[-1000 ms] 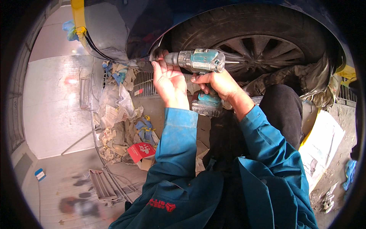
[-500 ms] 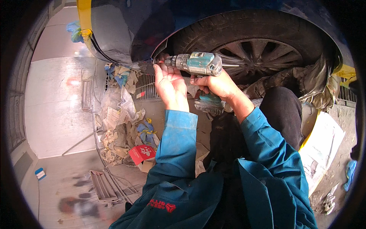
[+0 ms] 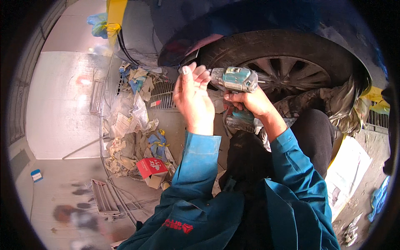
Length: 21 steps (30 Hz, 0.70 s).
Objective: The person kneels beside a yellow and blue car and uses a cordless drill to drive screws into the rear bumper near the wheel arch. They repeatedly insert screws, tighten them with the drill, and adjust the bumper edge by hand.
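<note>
The front end of the drill (image 3: 239, 79) is hidden behind the left hand (image 3: 194, 100), whose fingers (image 3: 201, 78) are blurred. The right hand (image 3: 255, 102) also covers part of this drill. The far edge cuts off the car body (image 3: 258, 18). At near left, the dark floor patches (image 3: 64, 213) are blurred.

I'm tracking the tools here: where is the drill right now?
In the head view, the drill is just above centre, gripped in the right hand, right of the left hand and partly in front of the wheel.
</note>
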Available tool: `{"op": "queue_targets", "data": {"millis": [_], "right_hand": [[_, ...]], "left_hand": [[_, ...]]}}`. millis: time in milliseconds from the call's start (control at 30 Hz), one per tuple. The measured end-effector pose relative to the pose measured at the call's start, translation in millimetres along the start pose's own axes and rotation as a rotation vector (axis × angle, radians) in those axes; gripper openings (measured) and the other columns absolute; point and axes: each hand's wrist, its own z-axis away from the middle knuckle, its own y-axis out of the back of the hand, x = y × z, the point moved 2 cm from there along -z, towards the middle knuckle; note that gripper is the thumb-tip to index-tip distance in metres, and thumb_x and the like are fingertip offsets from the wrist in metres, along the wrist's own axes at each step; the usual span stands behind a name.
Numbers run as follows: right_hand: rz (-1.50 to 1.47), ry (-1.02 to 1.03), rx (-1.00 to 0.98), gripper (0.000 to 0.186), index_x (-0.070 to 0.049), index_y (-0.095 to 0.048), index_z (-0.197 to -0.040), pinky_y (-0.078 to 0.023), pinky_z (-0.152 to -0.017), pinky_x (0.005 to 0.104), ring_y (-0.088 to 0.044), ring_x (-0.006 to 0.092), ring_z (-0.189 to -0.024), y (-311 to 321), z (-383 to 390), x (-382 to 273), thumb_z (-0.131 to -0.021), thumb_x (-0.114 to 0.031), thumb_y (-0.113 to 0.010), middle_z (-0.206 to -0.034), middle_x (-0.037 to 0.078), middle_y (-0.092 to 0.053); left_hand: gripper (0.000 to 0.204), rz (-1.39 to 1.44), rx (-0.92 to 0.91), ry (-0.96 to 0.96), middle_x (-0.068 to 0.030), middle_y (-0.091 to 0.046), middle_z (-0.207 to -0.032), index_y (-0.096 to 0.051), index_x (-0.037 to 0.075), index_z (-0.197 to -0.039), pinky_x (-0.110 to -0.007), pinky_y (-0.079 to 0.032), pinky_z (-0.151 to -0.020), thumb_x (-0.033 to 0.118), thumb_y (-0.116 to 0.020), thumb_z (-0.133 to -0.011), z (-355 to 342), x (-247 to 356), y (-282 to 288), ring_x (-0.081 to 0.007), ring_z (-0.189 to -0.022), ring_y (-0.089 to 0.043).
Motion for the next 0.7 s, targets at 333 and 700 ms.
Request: {"op": "queue_targets", "data": {"millis": [333, 700], "right_hand": [[0.027, -0.021, 0.012, 0.032, -0.003, -0.074, -0.116, -0.048, -0.057, 0.0273, -0.060, 0.0097, -0.065, 9.7, 15.3, 9.1, -0.085, 0.002, -0.080, -0.086, 0.003, -0.073], [0.073, -0.087, 0.036, 0.031, -0.006, -0.074, -0.113, -0.048, -0.056, 0.0263, -0.062, 0.0097, -0.066, 13.0, 21.8, 15.1, -0.084, 0.002, -0.076, -0.091, 0.003, -0.075]], "left_hand": [[0.029, 0.257, -0.112, -0.024, -0.0106, -0.075, -0.112, -0.070, 0.002, -0.118, -0.037, -0.057, -0.093, 0.029, -0.069, -0.109, -8.9, -6.3, -30.0, -0.0184, -0.098, -0.069], [0.022, 0.409, -0.036, -0.069, -0.0075, -0.075, -0.103, -0.069, 0.005, -0.108, -0.036, -0.059, -0.093, 0.027, -0.070, -0.109, -10.8, -18.0, -39.7, -0.0172, -0.095, -0.071]]}}
